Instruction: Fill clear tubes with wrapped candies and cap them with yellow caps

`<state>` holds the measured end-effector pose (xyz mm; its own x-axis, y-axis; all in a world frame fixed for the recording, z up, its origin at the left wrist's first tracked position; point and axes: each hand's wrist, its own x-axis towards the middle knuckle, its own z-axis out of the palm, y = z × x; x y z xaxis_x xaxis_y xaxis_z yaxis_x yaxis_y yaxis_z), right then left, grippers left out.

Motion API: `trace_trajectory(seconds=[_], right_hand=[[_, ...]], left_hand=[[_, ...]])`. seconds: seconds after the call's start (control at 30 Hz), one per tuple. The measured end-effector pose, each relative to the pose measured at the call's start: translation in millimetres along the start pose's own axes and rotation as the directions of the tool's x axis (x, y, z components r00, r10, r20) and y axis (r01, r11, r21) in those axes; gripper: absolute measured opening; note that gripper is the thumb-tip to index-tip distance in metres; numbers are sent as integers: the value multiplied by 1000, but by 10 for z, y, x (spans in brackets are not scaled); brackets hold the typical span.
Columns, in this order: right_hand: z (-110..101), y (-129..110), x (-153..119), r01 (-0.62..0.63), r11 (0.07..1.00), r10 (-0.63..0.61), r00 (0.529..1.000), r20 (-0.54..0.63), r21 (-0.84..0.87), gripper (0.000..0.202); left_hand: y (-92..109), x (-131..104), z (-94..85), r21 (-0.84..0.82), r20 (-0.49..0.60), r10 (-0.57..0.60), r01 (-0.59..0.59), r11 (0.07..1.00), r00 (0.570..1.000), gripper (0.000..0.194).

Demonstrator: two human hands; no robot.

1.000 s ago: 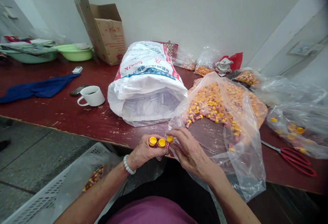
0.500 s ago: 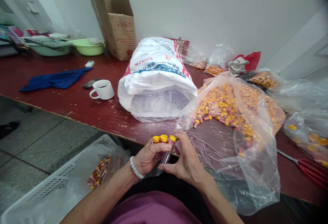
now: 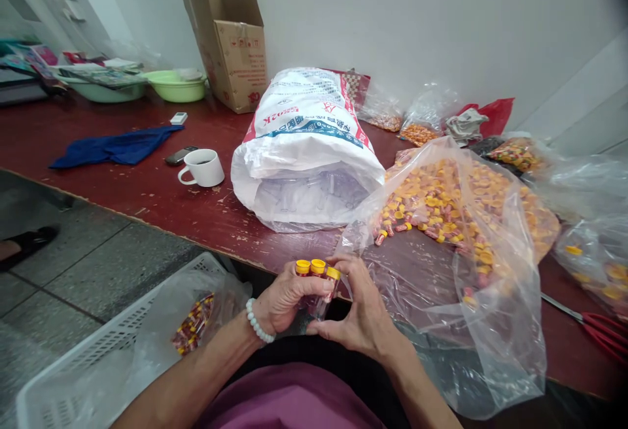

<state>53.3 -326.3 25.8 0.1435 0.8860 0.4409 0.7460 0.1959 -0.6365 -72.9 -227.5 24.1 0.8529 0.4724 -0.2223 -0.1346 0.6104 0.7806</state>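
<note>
Three clear tubes with yellow caps [image 3: 317, 266] stand side by side in my left hand [image 3: 289, 295], its thumb pressed across them. My right hand [image 3: 360, 305] is at the rightmost tube, fingertips by its cap and thumb near its lower end. Whether the right fingers still grip that tube is hard to see. Behind the hands a white woven sack [image 3: 307, 135] lies with its mouth open, clear tubes inside. To its right, a clear plastic bag [image 3: 510, 311] spreads over a heap of small yellow-capped pieces [image 3: 436, 203].
A white mug [image 3: 206, 169], a blue cloth [image 3: 112, 148] and a cardboard box [image 3: 240, 56] are on the red table [image 3: 161, 213]. Red-handled scissors [image 3: 601, 331] lie at the right. A white basket [image 3: 73, 350] with bagged pieces is low left. A person's foot [image 3: 36, 239] shows far left.
The rightmost tube has moved in against the other two, under my left thumb. The view has shifted slightly, and the foot at the far left shows more.
</note>
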Motion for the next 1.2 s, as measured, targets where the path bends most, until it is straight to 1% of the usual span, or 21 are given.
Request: trace_trajectory(seconds=[0.07,0.13,0.2,0.23,0.33,0.4,0.43,0.5,0.6,0.67,0.7,0.77,0.8,0.87,0.9,0.93,0.97,1.0,1.03,1.1,1.2], right_hand=[[4,-16,7,41,997,-41,999,-3,-69,65],[30,-51,17,26,999,-28,999,-38,-38,57],[79,-91,23,-55,992,64,995,-79,116,54],[110,-107,22,-112,967,131,989,-70,229,55],[209,-128,-9,-264,813,283,958,44,518,65],[263,-112,-45,-287,761,306,950,69,581,73],[282,-97,-64,-280,773,302,952,59,569,78],[303,-59,-94,-239,851,256,966,27,467,83],[313,-12,-101,-101,978,109,993,-34,185,73],[332,-5,-77,-14,999,16,998,-57,39,67],[349,-10,-61,11,1000,-12,999,-38,-3,66],[382,-29,-29,26,1000,-25,998,51,-17,70],[391,-37,-17,14,1000,-15,995,100,10,77],[372,-30,-5,-66,992,48,987,153,108,96],[341,-8,-6,-130,979,106,983,150,160,102],[297,25,-13,-203,958,177,974,139,201,103],[243,70,-25,-272,936,249,960,126,224,98],[185,121,-42,-331,915,313,943,112,231,90],[129,174,-64,-370,901,358,929,95,227,81],[42,266,-117,-404,889,400,914,64,216,69],[-2,333,-197,-413,880,415,909,41,234,60]], left_hand=[[10,5,-2,68,-9,33,-32,997,999,7],[10,18,-1,66,-28,25,-23,998,999,8],[0,31,-6,0,-41,-11,11,1000,999,10],[-7,34,-14,-46,-41,-29,28,999,999,12],[-33,30,-60,-176,-22,-70,65,982,997,17],[-49,21,-101,-222,-12,-92,87,971,996,17],[-57,16,-120,-237,-14,-105,99,966,994,17],[-73,9,-145,-260,-20,-133,123,958,991,17],[-113,-7,-150,-283,6,-150,146,948,989,20],[-156,-30,-156,-296,21,-143,143,944,990,23],[-177,-48,-173,-301,10,-137,133,944,991,24],[-204,-106,-267,-298,-56,-123,101,949,991,24],[-204,-148,-355,-281,-108,-103,69,957,989,25],[-178,-264,-630,-206,-241,-29,-22,978,970,27],[-155,-338,-814,-146,-339,21,-75,987,941,30],[-130,-422,-1022,-76,-443,70,-115,990,894,32],[-111,-513,-1244,-8,-557,110,-138,990,823,33],[-100,-609,-1469,55,-662,126,-120,991,739,35],[-104,-708,-1686,80,-724,122,-92,993,679,33],[-159,-899,-2060,96,-806,84,-11,995,586,26],[-335,-1124,-2417,84,-891,20,121,989,454,16]])
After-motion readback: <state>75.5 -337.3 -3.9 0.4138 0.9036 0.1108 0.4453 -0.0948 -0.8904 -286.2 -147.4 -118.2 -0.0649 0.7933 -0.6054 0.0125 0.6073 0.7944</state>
